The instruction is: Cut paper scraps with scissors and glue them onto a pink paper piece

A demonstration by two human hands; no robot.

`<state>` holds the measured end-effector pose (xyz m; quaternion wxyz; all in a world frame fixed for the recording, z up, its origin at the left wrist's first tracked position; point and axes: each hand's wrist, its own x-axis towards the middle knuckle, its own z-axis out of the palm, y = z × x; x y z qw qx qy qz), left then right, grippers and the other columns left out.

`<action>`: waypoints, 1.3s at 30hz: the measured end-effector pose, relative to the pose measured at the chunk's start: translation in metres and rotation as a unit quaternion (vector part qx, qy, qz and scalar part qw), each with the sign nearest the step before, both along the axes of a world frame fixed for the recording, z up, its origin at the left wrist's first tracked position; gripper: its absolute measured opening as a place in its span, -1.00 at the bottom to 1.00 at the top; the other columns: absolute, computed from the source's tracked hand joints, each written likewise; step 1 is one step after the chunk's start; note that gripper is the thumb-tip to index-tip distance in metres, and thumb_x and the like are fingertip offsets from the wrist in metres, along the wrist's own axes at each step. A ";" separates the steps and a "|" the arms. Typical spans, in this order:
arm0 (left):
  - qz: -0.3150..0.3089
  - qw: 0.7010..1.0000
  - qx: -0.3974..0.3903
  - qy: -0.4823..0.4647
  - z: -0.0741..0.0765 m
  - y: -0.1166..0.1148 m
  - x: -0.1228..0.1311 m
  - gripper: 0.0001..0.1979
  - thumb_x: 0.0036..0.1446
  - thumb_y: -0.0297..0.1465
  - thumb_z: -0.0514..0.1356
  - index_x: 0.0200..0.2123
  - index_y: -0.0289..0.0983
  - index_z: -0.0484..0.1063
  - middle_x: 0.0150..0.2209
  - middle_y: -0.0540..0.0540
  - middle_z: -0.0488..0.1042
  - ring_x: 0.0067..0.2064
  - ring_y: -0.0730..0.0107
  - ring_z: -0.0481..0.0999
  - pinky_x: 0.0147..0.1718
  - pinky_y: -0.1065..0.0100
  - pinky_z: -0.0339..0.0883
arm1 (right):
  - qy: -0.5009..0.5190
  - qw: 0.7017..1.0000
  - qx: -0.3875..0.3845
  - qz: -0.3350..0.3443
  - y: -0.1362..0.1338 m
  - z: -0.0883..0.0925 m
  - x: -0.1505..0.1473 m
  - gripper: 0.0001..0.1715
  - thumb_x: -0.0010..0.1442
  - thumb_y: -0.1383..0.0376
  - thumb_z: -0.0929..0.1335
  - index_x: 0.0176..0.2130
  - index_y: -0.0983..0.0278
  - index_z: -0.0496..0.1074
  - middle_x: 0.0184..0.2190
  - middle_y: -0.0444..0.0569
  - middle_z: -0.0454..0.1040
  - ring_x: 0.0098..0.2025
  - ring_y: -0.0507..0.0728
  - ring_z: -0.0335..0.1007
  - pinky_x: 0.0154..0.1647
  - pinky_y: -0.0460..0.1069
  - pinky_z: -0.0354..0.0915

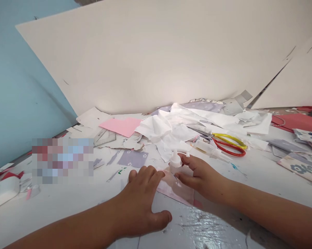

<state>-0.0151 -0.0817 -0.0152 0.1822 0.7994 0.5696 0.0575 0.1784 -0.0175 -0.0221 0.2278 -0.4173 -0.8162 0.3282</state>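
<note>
My right hand point(201, 178) is closed around a small white squeeze bottle point(175, 162), which stands upright with its nozzle pointing up. A little cap shows beside the nozzle, at my index finger. Under the bottle lies a pale pink piece of paper or cloth point(176, 195), partly hidden by both hands. My left hand point(143, 195) is palm down with its thumb spread away from the fingers. Its fingertips reach the left edge of the pink piece; whether they press on it I cannot tell.
Behind the hands lie crumpled white sheets point(161, 126), pink paper point(122, 126) and a purple flowered scrap point(133, 158). Scissors point(230, 143) with red and yellow handles rest near a clear bottle point(205, 147). A large white board point(171, 58) stands at the back. Patterned pouches point(300, 167) lie right.
</note>
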 end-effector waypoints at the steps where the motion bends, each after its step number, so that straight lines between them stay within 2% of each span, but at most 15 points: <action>1: 0.006 1.000 0.002 0.003 0.000 0.000 0.001 -0.35 -0.17 -0.21 0.16 0.06 -0.20 0.15 -0.06 -0.15 0.21 -0.07 0.06 0.14 -0.04 -0.04 0.00 | -0.004 1.000 0.002 0.003 0.000 -0.001 0.000 -0.80 0.11 0.22 0.26 -0.24 0.24 0.32 -0.29 -0.04 0.37 -0.17 0.21 0.28 -0.14 0.10 0.20; 4: 0.019 1.000 0.004 0.007 0.000 0.000 0.002 -0.41 -0.21 -0.24 0.18 -0.01 -0.18 0.22 -0.12 -0.12 0.21 -0.11 0.10 0.15 -0.06 -0.02 0.02 | -0.013 1.000 0.012 0.021 0.002 -0.003 0.001 -0.81 0.12 0.23 0.25 -0.24 0.24 0.31 -0.29 -0.04 0.38 -0.21 0.18 0.30 -0.19 0.07 0.22; 9: -0.003 1.000 -0.010 0.005 0.004 0.001 0.002 -0.44 -0.18 -0.24 0.18 -0.02 -0.14 0.22 -0.15 -0.10 0.18 -0.14 0.15 0.14 -0.10 0.01 0.02 | -0.026 0.998 0.030 0.041 0.003 -0.003 0.000 -0.83 0.12 0.23 0.25 -0.24 0.23 0.31 -0.27 -0.05 0.42 -0.22 0.17 0.32 -0.20 0.05 0.22; 13: 0.003 1.000 0.003 0.028 0.006 0.000 0.005 -0.56 -0.19 -0.29 0.20 -0.14 -0.08 0.32 -0.22 -0.06 0.17 -0.19 0.19 0.14 -0.14 0.07 0.04 | -0.035 0.996 0.052 0.058 0.002 -0.003 0.000 -0.86 0.10 0.27 0.26 -0.26 0.22 0.32 -0.30 -0.06 0.43 -0.23 0.17 0.33 -0.22 0.04 0.22; 16: 0.004 0.999 0.006 0.034 0.007 -0.002 0.006 -0.62 -0.18 -0.28 0.20 -0.18 -0.07 0.35 -0.22 -0.06 0.16 -0.20 0.21 0.13 -0.17 0.09 0.05 | -0.022 0.999 0.045 0.008 0.006 -0.005 0.003 -0.86 0.09 0.23 0.27 -0.30 0.22 0.32 -0.37 -0.07 0.41 -0.31 0.15 0.33 -0.31 0.03 0.23; 19: 0.008 0.999 0.005 0.035 0.008 -0.002 0.006 -0.63 -0.17 -0.27 0.20 -0.19 -0.08 0.36 -0.22 -0.06 0.16 -0.21 0.21 0.13 -0.19 0.11 0.05 | 0.056 0.997 0.013 -0.057 0.012 -0.005 0.008 -0.86 0.12 0.20 0.24 -0.35 0.22 0.29 -0.41 -0.10 0.38 -0.35 0.12 0.31 -0.37 0.01 0.24; 21: 0.007 0.999 0.005 0.035 0.007 -0.002 0.006 -0.64 -0.17 -0.26 0.20 -0.20 -0.09 0.36 -0.23 -0.06 0.16 -0.21 0.21 0.13 -0.19 0.11 0.05 | 0.096 0.993 0.009 -0.068 0.014 -0.004 0.009 -0.87 0.12 0.21 0.25 -0.35 0.23 0.30 -0.39 -0.10 0.39 -0.32 0.12 0.32 -0.36 0.00 0.25; 29: -0.006 0.999 0.018 0.030 0.005 -0.001 0.004 -0.57 -0.16 -0.26 0.19 -0.12 -0.05 0.32 -0.23 -0.06 0.15 -0.20 0.21 0.13 -0.17 0.08 0.05 | 0.025 1.000 0.008 0.010 0.004 -0.007 0.000 -0.87 0.04 0.25 0.29 -0.35 0.24 0.37 -0.38 -0.08 0.41 -0.31 0.15 0.30 -0.29 0.02 0.23; 33: -0.041 0.999 -0.011 0.016 0.009 0.000 0.000 -0.58 -0.08 -0.22 0.14 -0.08 -0.05 0.30 -0.20 -0.08 0.15 -0.18 0.18 0.13 -0.17 0.06 0.06 | 0.006 1.000 0.015 0.008 0.004 -0.008 0.000 -0.86 0.06 0.25 0.28 -0.33 0.24 0.36 -0.37 -0.08 0.40 -0.31 0.15 0.30 -0.28 0.02 0.22; 39: -0.050 0.999 -0.009 0.013 0.012 0.000 -0.001 -0.59 -0.07 -0.23 0.13 -0.07 -0.06 0.29 -0.19 -0.09 0.16 -0.18 0.17 0.14 -0.16 0.03 0.05 | 0.006 1.000 0.027 0.002 0.004 -0.008 0.002 -0.84 0.06 0.23 0.29 -0.31 0.24 0.35 -0.36 -0.07 0.41 -0.30 0.16 0.32 -0.29 0.02 0.23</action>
